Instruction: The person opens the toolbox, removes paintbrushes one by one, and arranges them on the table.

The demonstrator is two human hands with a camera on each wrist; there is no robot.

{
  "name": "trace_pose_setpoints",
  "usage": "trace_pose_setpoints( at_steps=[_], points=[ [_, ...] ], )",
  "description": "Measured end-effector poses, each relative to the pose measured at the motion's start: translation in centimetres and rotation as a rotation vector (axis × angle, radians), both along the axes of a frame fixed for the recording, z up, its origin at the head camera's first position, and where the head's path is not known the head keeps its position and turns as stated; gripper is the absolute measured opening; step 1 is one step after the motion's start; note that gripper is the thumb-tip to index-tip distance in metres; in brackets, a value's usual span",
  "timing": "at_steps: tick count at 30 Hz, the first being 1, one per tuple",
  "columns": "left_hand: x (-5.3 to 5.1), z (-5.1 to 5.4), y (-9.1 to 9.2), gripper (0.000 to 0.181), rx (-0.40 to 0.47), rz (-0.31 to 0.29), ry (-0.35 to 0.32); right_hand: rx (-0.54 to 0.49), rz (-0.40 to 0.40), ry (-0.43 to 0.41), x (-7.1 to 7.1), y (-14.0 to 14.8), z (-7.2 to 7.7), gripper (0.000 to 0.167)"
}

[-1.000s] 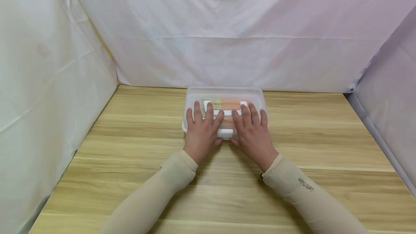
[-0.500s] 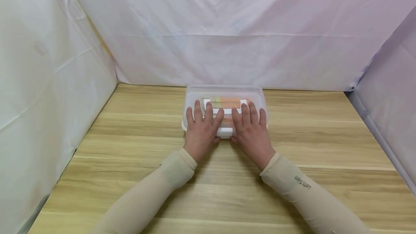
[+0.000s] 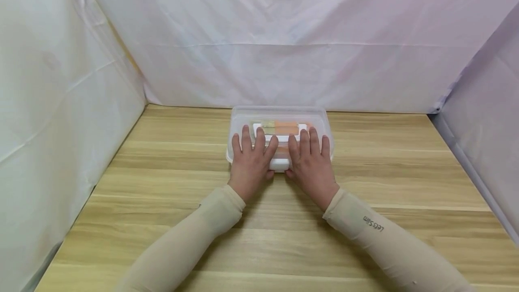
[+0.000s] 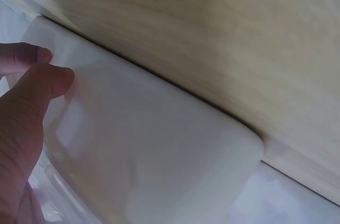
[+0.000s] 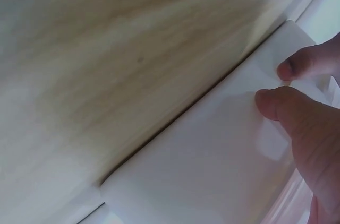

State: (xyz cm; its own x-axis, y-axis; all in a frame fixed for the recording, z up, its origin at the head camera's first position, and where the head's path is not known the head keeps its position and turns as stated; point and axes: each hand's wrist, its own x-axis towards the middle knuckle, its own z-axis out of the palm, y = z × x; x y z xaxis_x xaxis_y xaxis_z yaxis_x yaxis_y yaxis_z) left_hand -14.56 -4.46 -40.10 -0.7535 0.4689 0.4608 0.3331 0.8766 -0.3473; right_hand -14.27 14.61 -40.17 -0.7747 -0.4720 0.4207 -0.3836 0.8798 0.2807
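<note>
A clear lidded plastic box [image 3: 239,116] sits on the table in the head view, with a white handle [image 3: 264,138] on its lid and a white latch [image 3: 279,164] at its front. Something orange and yellow-green shows around the handle. My left hand [image 3: 249,166] rests on the lid's left part, fingers spread and straight, while my right hand [image 3: 314,166] lies likewise on the right part. Both thumbs reach down to the front; in the left wrist view the left thumb [image 4: 40,88] touches the pale front wall, and the right thumb [image 5: 289,107] does so in the right wrist view.
The wood-grain table [image 3: 259,247] runs under the box and both arms. White cloth [image 3: 284,75] hangs close behind the box, and more cloth walls the left side [image 3: 61,102] and the right side [image 3: 486,102].
My right wrist and forearm have shifted slightly to the left, and the print on that sleeve has turned a little. The left hand and the box stay practically where they were.
</note>
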Motion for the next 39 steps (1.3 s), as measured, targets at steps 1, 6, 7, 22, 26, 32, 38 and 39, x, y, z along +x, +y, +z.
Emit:
trace_pose_setpoints(
  at_steps=[1,6,7,22,26,32,38,39],
  points=[
    [-0.01,0.00,0.00,0.096,0.000,0.000,0.002,-0.002,0.004,0.007,-0.03,0.01,-0.03,0.097],
    [-0.04,-0.11,0.06,0.096,0.006,0.004,0.012,-0.004,0.014,0.028,-0.05,0.02,-0.15,0.093],
    [-0.05,-0.10,0.08,0.096,0.008,0.004,0.011,-0.006,0.017,0.032,-0.05,0.00,-0.14,0.092],
    [0.02,-0.02,0.32,0.096,0.036,-0.015,0.012,-0.022,0.044,0.073,-0.23,-0.06,-0.18,0.091],
    [0.01,-0.08,0.35,0.096,0.034,-0.012,0.032,-0.019,0.044,0.074,-0.24,-0.14,-0.16,0.096],
    [-0.04,-0.13,0.44,0.097,0.035,0.004,0.055,-0.013,0.042,0.070,-0.23,-0.27,-0.05,0.096],
    [-0.03,-0.12,0.75,0.092,0.034,0.027,0.080,-0.013,0.043,0.064,-0.28,-0.39,0.13,0.093],
    [0.01,-0.14,0.78,0.093,0.029,0.032,0.081,-0.011,0.042,0.064,-0.26,-0.40,0.14,0.093]
  ],
)
